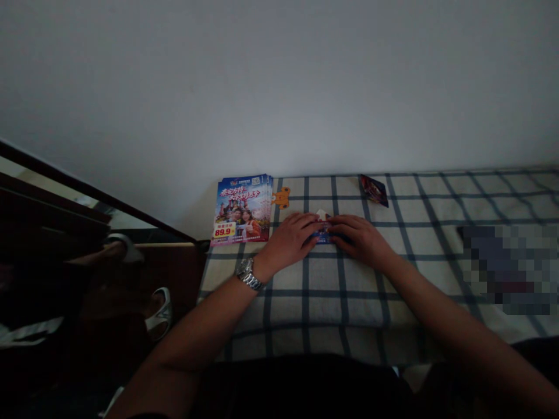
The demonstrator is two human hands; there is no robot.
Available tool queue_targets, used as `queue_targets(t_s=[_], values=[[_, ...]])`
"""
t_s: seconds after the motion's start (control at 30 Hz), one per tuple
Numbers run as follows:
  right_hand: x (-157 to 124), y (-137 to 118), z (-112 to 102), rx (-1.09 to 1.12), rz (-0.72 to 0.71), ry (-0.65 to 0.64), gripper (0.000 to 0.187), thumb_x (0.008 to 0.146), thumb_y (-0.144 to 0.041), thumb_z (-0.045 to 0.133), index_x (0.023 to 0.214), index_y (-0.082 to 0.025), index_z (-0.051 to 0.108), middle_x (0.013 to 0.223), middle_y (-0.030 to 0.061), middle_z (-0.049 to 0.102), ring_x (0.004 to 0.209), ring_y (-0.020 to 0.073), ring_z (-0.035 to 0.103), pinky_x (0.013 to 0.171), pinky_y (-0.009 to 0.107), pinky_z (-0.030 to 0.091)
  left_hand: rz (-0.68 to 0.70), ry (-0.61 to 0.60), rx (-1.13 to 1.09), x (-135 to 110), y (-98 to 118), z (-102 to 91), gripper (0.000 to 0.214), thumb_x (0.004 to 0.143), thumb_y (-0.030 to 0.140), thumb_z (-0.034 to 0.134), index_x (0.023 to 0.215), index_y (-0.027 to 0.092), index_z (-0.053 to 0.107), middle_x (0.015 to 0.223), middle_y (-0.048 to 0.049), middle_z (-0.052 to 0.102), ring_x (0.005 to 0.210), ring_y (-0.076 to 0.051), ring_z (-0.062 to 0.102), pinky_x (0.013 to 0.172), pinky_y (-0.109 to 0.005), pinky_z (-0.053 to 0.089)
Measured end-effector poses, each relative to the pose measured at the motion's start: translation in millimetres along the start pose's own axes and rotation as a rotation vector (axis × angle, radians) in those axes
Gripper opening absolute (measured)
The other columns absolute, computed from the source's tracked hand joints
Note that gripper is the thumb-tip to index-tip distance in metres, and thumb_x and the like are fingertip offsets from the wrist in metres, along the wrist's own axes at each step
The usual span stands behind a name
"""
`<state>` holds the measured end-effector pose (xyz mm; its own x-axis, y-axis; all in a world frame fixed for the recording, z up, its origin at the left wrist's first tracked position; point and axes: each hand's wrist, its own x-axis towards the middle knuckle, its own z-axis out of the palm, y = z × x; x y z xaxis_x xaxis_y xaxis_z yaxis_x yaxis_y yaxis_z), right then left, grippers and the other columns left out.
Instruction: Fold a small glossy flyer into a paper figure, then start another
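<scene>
White wall [279, 87] runs behind, plaid cloth [283, 305] below it, dim light. Folded blue printed paper [324, 237] lies on the cloth between both hands, white point [322, 214] up at 12 o'clock. Left hand [293, 235] touches it from 9 o'clock, right hand [360, 238] from 3. Neither is nearer; both are in contact at its edges. Long axis: cannot tell, fingers cover the sides; visible strip runs roughly 12 to 6.

Hands: fingers bent over the paper's upper part, thumbs on the 6 o'clock side. Pinching or just pressing flat, cannot tell. Silver wristwatch [250, 273] on left wrist.

Around the paper: flyer stack [242, 212], "89.9" on the top sheet, between 9 and 10 o'clock, nearer the left hand. Orange bear figure [282, 198] at 10, just beside the stack. Dark folded glossy paper [374, 191] at 2, apart from the right hand. Pixelated patch [506, 267] past 3, contents unreadable. Another person's white sandal [159, 314] at 8.
</scene>
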<state>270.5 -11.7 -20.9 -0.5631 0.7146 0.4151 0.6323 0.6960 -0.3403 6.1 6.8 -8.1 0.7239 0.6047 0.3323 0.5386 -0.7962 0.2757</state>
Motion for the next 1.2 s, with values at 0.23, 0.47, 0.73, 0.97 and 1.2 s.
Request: queue_targets(t_s=[0.23,0.47,0.73,0.97,1.2], values=[[-0.8,1.4,2.3,0.007,0.006,0.013,0.024,0.099,-0.031,0.066,0.122,-0.026,0.071,0.136,0.01,0.071,0.126,0.0299,0.067,0.106,0.053,0.056,-0.01,-0.005,0.008,0.6,2.8,-3.2,0.038,0.103,0.024,0.059,0.141,0.022,0.06,0.143,-0.0098,0.059,0.136,-0.027,0.053,0.12,-0.051,0.044],[-1.6,2.8,1.1,0.022,-0.025,0.02,0.032,0.096,-0.037,0.072,0.126,-0.025,0.07,0.138,0.0129,0.07,0.125,0.032,0.067,0.104,0.054,0.056,-0.026,-0.007,-0.024,0.0,2.7,-2.8,0.049,0.1,0.036,0.068,0.146,0.024,0.057,0.145,-0.0098,0.058,0.136,-0.028,0.053,0.12,-0.052,0.043],[-0.5,0.5,-1.9,0.019,-0.027,0.019,0.032,0.097,-0.037,0.07,0.126,-0.024,0.07,0.136,0.0136,0.071,0.125,0.032,0.067,0.104,0.054,0.056,-0.026,-0.001,-0.013,0.2,0.9,-0.1,0.042,0.104,0.037,0.06,0.145,0.025,0.059,0.145,-0.0093,0.059,0.136,-0.026,0.055,0.122,-0.052,0.041],[-1.1,3.6,-0.3,0.024,-0.018,0.018,0.029,0.097,-0.032,0.07,0.126,-0.026,0.071,0.136,0.0121,0.072,0.126,0.0311,0.068,0.105,0.053,0.057,-0.023,0.004,-0.013,1.8,3.0,-3.0,0.035,0.108,0.034,0.051,0.138,0.022,0.064,0.14,-0.0087,0.062,0.133,-0.025,0.056,0.122,-0.049,0.043],[-2.6,5.9,1.5,0.014,-0.03,0.038,0.021,0.102,-0.026,0.063,0.119,-0.024,0.074,0.133,0.0106,0.074,0.124,0.0287,0.07,0.105,0.051,0.059,-0.019,-0.003,-0.025,0.8,3.1,-4.0,0.045,0.101,0.043,0.065,0.142,0.024,0.062,0.142,-0.0086,0.06,0.134,-0.028,0.054,0.119,-0.05,0.044]])
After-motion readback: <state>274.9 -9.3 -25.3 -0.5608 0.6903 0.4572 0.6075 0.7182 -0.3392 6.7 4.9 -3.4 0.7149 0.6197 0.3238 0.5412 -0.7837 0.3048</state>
